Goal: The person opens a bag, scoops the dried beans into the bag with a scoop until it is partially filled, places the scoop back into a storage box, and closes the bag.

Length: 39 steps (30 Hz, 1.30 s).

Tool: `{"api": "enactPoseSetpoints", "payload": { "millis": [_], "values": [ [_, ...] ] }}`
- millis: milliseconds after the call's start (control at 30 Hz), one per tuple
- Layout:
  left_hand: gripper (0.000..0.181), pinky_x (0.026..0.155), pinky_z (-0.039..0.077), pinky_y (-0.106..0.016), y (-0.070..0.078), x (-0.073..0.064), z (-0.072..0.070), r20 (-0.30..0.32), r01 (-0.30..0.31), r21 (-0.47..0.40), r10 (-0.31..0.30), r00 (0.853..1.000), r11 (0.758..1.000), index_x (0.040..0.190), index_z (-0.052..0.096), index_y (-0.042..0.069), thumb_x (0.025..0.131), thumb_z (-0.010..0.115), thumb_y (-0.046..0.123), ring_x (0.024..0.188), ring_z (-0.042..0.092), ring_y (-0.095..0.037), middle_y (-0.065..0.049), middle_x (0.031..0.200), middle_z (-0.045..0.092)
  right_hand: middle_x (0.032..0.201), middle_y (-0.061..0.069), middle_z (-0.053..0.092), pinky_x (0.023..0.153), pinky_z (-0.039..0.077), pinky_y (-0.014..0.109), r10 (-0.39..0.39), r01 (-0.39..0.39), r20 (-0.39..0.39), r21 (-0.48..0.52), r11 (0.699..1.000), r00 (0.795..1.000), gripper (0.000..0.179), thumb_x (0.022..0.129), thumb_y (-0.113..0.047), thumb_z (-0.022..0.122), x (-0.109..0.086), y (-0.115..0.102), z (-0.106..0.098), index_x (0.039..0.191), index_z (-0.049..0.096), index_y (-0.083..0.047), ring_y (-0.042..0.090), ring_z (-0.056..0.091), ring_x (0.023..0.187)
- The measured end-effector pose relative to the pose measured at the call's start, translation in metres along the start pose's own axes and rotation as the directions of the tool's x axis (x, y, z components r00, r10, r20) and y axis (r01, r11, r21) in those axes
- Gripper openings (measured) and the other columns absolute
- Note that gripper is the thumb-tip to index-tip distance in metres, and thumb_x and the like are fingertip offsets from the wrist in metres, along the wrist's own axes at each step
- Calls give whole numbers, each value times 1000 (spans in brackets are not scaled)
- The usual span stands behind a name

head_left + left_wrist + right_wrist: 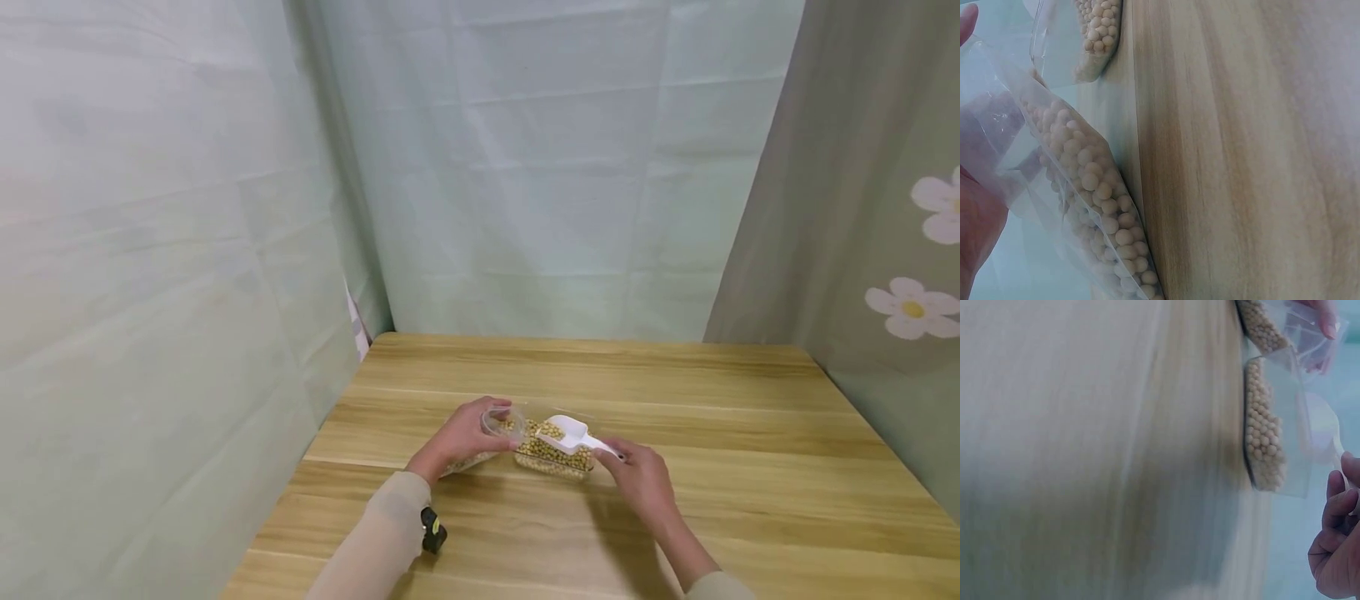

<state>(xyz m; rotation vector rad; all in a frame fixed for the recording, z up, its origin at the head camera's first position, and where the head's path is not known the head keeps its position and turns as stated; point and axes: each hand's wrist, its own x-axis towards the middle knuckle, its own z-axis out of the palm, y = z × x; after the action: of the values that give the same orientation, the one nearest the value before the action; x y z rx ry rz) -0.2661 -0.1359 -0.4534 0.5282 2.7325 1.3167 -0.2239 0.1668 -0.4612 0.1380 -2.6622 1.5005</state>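
My left hand grips the mouth of a clear plastic bag, which is spread into a round opening. Pale round beans, much like soybeans, fill the bag's lower part near the table. To its right sits a clear rectangular container partly filled with the same beans. Fingers and thumb of my right hand pinch the handle of a white scoop. The scoop is over the container with some beans in its bowl, its front edge pointing left toward the bag's opening.
Bag and container stand close together on a wood-grain table. Pale cloth hangs behind the table and along its left. A grey curtain with white flowers hangs at the right. A black wrist device sits at my left sleeve.
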Motion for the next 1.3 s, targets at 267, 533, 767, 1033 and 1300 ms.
{"api": "enactPoseSetpoints", "payload": {
  "millis": [267,533,767,1033,1300],
  "values": [
    [79,97,48,-43,2,0,-1,9,7,-13,-7,1000,1000,143,51,6,78,85,37,121,58,-25,-9,132,62,80,7,65,53,37,29,-10,9,14,6,1000,1000,32,94,-26,69,-1,-10,-15,117,73,-5,15,43,60],
    [80,99,47,-42,1,0,-2,9,12,-18,-11,1000,1000,143,51,8,78,85,38,123,57,-24,-8,133,62,89,6,70,54,43,28,-92,90,58,31,995,994,32,92,-25,72,2,-33,-3,117,73,-3,14,52,65],
    [80,103,42,-40,1,-1,-4,1,5,2,-5,1000,1000,142,53,6,76,87,36,123,56,-23,-8,133,62,91,4,73,57,46,31,-181,190,93,-102,977,979,29,90,-25,74,10,-57,14,110,75,-4,16,64,73],
    [78,105,40,-42,0,0,-4,-12,-15,42,15,1000,999,140,55,7,75,87,37,123,55,-23,-6,130,64,94,8,74,56,46,32,-191,208,107,-175,962,976,28,89,-25,75,13,-65,17,109,76,-5,19,67,77],
    [79,102,43,-42,-2,-1,-5,-11,-20,34,20,1000,999,140,54,4,76,87,36,121,57,-23,-8,129,64,92,6,74,58,47,33,-199,212,96,-157,964,975,26,88,-24,76,11,-62,12,107,77,-7,16,66,75]
  ]
}}
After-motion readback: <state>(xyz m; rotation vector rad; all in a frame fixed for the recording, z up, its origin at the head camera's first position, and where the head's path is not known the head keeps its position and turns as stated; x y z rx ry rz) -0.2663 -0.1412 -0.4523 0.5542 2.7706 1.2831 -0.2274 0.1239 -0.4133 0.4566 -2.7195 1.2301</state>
